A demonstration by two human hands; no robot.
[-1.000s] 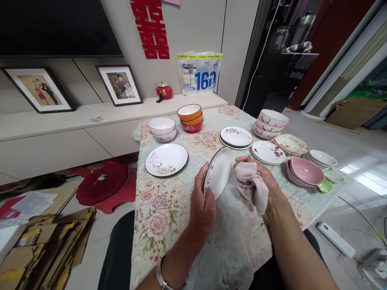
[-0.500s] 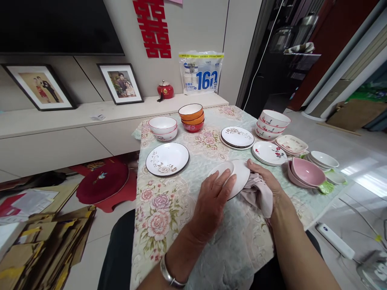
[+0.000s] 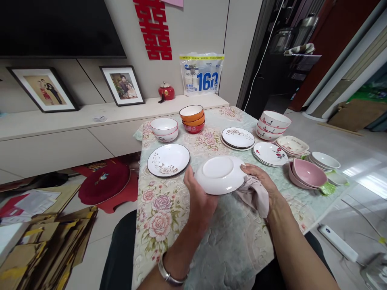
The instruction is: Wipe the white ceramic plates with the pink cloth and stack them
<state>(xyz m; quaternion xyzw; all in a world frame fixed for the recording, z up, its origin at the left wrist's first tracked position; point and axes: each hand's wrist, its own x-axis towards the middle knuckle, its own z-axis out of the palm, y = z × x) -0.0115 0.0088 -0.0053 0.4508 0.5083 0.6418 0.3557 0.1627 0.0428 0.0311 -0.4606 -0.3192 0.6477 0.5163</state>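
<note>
A white plate (image 3: 222, 175) is held above the table with its underside facing me, the foot ring showing. My left hand (image 3: 201, 197) grips its left rim, thumb up at the edge and fingers hidden beneath. At the right rim, my right hand (image 3: 263, 185) pinches the plate together with a crumpled pale pink cloth (image 3: 254, 195), which hangs below the palm. Just left of the held plate lies a white plate with a dark rim and brown flowers (image 3: 168, 160). Beyond it stand two similar stacked plates (image 3: 238, 137).
Stacked orange and red bowls (image 3: 192, 117), white bowls (image 3: 164, 129) and tall flowered bowls (image 3: 273, 124) stand on the floral tablecloth (image 3: 160, 221). At right are flowered plates (image 3: 270, 154), pink leaf-handled bowls (image 3: 308, 174) and small white bowls (image 3: 325, 160). A cabinet (image 3: 121, 117) borders the back.
My left hand has moved from lying across the plate's underside to gripping its left rim. The plate has tilted, showing more of its underside. My right hand keeps hold of plate and cloth.
</note>
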